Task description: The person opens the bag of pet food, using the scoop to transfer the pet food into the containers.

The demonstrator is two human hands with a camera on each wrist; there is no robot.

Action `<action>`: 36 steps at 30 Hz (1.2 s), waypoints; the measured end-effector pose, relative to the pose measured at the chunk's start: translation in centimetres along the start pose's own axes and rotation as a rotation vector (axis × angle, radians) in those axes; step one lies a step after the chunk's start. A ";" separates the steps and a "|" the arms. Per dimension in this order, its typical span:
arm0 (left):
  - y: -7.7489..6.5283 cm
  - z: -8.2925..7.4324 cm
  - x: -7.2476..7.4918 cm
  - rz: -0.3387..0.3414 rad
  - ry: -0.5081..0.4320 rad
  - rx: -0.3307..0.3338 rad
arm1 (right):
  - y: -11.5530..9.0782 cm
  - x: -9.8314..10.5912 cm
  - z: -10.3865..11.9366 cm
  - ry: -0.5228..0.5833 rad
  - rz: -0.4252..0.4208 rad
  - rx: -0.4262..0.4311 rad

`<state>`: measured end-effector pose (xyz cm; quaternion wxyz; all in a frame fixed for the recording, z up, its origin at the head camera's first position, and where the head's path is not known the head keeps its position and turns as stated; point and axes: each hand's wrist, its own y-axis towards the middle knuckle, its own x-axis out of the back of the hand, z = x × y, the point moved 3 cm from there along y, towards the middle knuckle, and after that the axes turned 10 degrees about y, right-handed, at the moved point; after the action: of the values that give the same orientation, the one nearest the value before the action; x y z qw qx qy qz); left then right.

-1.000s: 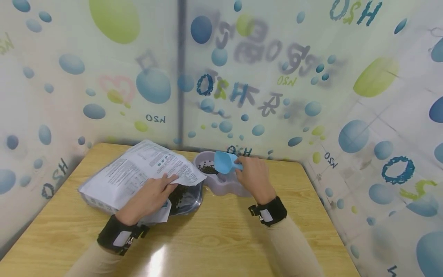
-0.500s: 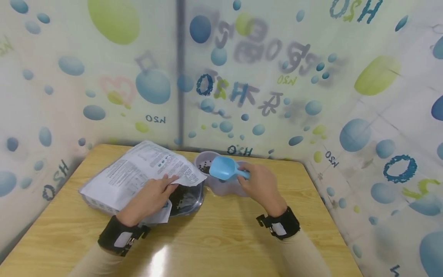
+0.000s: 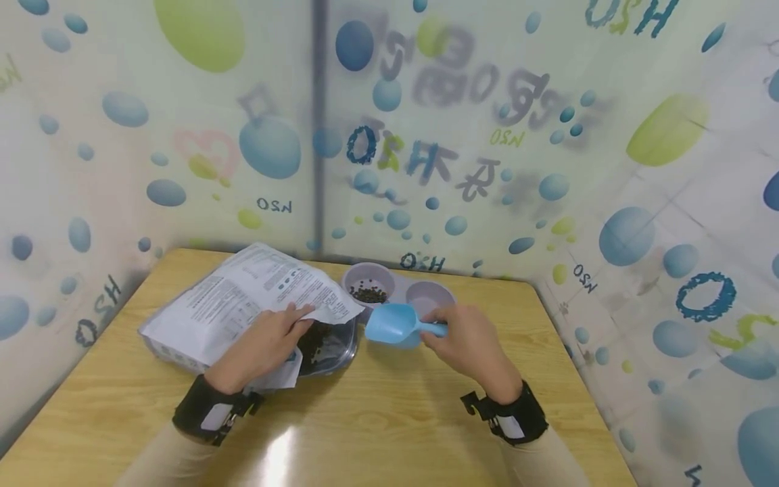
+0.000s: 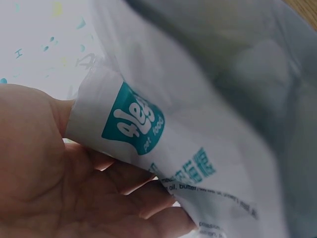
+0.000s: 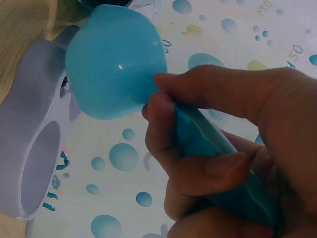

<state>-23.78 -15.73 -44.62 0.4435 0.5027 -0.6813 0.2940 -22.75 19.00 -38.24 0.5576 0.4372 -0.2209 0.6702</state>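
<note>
My right hand (image 3: 471, 341) grips the handle of a blue scoop (image 3: 392, 323), fingers wrapped round it in the right wrist view. In the head view the scoop's bowl looks empty and lies in front of a greyish-purple double pet bowl (image 3: 400, 287). Dark brown kibble (image 3: 370, 293) covers part of the bowl's left cup; its right cup (image 3: 431, 297) shows no kibble. My left hand (image 3: 264, 343) pinches the white opening flap of a pet food bag (image 3: 237, 291). Kibble shows inside the bag's mouth under that flap. The left wrist view has the printed edge (image 4: 133, 119) between thumb and fingers.
The wooden table (image 3: 365, 419) ends at a wall (image 3: 389, 135) printed with blue and green spots. Bag and bowl stand near the table's back edge, the bag on the left, its open mouth toward the bowl.
My right hand has drawn the scoop back from over the double bowl toward me, uncovering the kibble and the right cup. The left hand and the bag have stayed in place.
</note>
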 end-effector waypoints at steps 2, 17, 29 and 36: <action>0.0 0.0 0.0 0.002 0.000 0.002 | -0.3 0.0 0.3 0.006 0.023 -0.001; -0.1 0.0 0.1 0.020 -0.016 0.007 | -0.8 -2.4 2.3 0.061 0.127 0.102; -0.1 0.0 0.1 0.014 -0.039 0.009 | 0.3 -5.4 3.6 0.044 0.148 0.093; -0.1 0.0 0.0 0.013 -0.030 0.004 | 0.7 -6.3 4.1 0.006 0.145 0.099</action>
<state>-23.72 -15.77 -44.59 0.4303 0.5034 -0.6905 0.2910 -22.06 12.11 -41.27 0.4860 0.4452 -0.2167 0.7201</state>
